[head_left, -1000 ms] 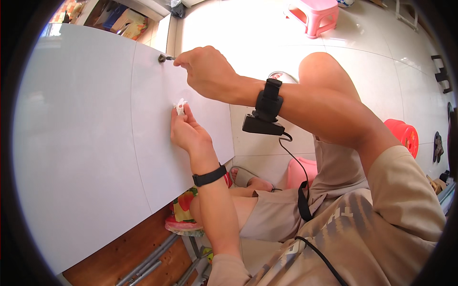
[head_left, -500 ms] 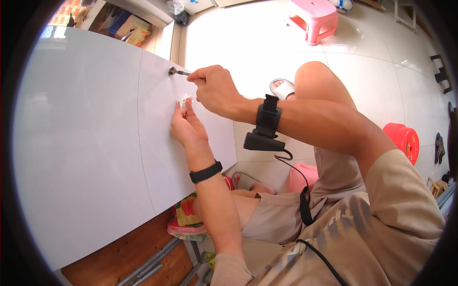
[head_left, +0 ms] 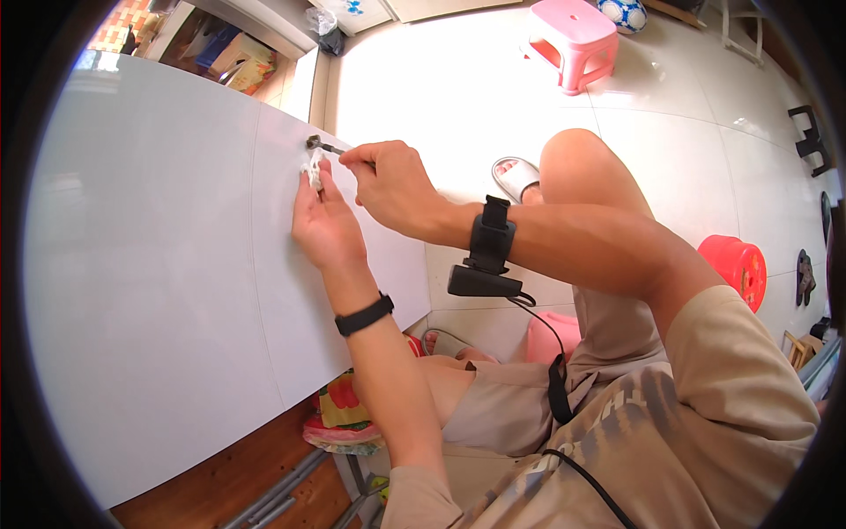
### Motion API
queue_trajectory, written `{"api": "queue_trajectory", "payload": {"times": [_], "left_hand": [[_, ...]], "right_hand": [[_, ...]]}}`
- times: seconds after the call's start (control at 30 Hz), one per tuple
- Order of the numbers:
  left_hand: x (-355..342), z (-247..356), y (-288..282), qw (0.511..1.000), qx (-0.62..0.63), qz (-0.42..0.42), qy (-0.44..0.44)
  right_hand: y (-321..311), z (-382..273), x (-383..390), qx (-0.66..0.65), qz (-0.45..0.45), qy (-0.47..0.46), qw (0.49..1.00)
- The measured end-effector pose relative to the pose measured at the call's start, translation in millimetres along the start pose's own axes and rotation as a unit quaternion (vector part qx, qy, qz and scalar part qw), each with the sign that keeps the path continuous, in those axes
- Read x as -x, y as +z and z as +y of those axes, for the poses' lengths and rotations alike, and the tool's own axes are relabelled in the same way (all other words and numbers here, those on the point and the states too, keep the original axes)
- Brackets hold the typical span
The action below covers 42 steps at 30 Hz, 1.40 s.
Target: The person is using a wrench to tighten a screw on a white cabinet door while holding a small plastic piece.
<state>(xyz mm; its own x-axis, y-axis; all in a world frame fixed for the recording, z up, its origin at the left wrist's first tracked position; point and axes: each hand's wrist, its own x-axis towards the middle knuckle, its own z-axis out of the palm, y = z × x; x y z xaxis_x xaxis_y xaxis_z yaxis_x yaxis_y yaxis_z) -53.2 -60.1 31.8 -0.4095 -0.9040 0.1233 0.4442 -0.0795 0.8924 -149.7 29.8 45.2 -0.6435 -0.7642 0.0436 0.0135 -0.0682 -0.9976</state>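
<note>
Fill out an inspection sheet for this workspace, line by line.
Surface: glossy white panel with a thin seam.
Job's things: small white parts, count unclear; slim metal tool.
Clutter: brown board and grey tubes below the white panel's edge.
Hands: left hand pinches the white parts; right hand grips the metal tool, its head near the left hand; contact with the panel unclear.
Cables: black cable from the right-wrist device; second cable across the shirt.
Surroundings: tiled floor, pink stool, red stool, blue-and-white ball.

Downward head-worn fisheye view
</note>
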Motion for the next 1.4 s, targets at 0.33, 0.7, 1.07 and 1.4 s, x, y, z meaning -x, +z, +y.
{"api": "queue_trajectory", "payload": {"times": [0.33, 0.7, 1.07, 1.4], "left_hand": [[113.2, 38.7, -31.2, 0.981, -0.055, 0.137, -0.126], [186.9, 32.7, -71.8, 0.944, -0.159, 0.250, -0.148], [233.5, -38.2, -59.7, 0.926, -0.078, 0.210, -0.305], [190.1, -27.5, -55.0, 0.935, -0.070, 0.224, -0.267]], "right_hand": [[-18.5, 29.9, 93.2, 0.107, -0.235, 0.007, 0.966], [-26.3, 41.9, 80.0, 0.235, -0.314, -0.047, 0.919], [-21.7, 69.9, 67.4, 0.284, -0.267, -0.041, 0.920], [-12.5, 51.6, 37.0, 0.284, -0.288, 0.015, 0.915]]}}
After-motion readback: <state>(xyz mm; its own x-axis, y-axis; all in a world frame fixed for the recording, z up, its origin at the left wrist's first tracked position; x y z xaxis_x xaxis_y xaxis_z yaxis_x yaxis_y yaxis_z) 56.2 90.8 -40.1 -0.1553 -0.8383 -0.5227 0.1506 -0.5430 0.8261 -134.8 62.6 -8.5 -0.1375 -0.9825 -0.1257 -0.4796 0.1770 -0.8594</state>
